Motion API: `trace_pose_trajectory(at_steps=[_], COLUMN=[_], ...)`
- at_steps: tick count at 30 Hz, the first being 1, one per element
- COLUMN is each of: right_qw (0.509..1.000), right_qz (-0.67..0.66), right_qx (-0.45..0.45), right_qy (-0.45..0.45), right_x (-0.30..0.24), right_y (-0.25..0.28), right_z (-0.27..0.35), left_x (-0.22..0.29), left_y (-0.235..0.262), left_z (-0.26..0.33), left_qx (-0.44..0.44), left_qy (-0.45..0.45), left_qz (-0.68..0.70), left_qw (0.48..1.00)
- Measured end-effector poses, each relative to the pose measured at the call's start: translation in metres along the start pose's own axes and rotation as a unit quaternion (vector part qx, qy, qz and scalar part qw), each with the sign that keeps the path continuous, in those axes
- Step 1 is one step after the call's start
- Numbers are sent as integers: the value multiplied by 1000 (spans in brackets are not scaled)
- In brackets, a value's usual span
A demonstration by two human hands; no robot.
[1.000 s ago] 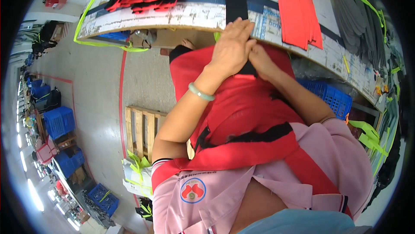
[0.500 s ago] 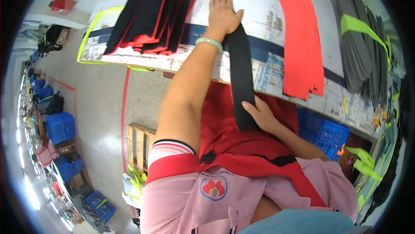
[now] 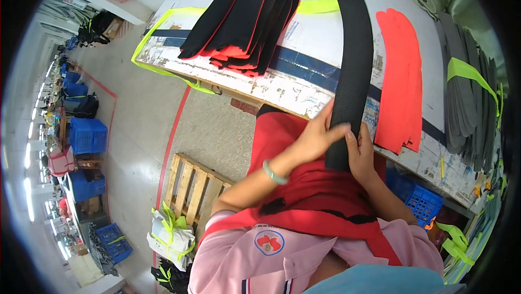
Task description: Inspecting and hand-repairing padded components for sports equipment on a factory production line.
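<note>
Strip (image 3: 354, 60), black, long and curved, textured face up: lies on the white worktable (image 3: 325, 33), running from the 12 o'clock rim of the view down to the table's near edge at about 4 o'clock of centre, where its lower end hangs just past the edge.

Left hand (image 3: 316, 139): pinching the strip's lower end from its 9 o'clock side, thumb across the face. A pale green bangle (image 3: 273, 173) sits on that wrist.

Right hand (image 3: 361, 153): touching the same end from the 3 o'clock side, fingers up along the edge. Hands close together, both clamped on the one strip; whether a second layer is held beneath cannot be told.

Stack of black pieces with red undersides (image 3: 244, 17): at 11 o'clock of the hands, well apart, fanned.

Red pieces (image 3: 401, 77): just beside the strip at its 3 o'clock, flat on the table.

Grey pieces with yellow-green tie (image 3: 469, 93): further toward 3 o'clock.

Handling note, as a judgement: the strip looks limp and long, so the end is best kept flat between both thumbs, edges squared, and drawn evenly; an uneven pull would likely skew the curve or drag it over the red pieces.

Wooden pallet (image 3: 198, 185) and blue crates (image 3: 87, 136): on the floor, 8 to 9 o'clock.
</note>
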State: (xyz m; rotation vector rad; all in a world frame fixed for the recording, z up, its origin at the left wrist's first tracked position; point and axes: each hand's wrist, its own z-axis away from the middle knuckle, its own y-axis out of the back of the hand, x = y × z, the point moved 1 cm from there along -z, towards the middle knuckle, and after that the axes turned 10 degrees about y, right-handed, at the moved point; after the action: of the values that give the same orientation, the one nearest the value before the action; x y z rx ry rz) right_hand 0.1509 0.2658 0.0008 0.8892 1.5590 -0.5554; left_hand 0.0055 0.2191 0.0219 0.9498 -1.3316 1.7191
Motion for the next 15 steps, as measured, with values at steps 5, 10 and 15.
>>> trace_pose_trajectory(at_steps=[5, 10, 15], right_qw=[991, 994, 981], right_qz=[5, 87, 169], right_qx=[-118, -67, -58], right_qy=[54, 29, 72], right_x=[-21, 5, 24], right_y=[-25, -21, -25], right_z=[-9, -29, -23], left_x=[49, 176, 245], left_y=[42, 126, 190], left_z=[73, 66, 19], left_qx=[181, 333, 360], left_qy=[36, -157, -147], left_qz=[-145, -219, -335], left_qw=[972, 904, 858])
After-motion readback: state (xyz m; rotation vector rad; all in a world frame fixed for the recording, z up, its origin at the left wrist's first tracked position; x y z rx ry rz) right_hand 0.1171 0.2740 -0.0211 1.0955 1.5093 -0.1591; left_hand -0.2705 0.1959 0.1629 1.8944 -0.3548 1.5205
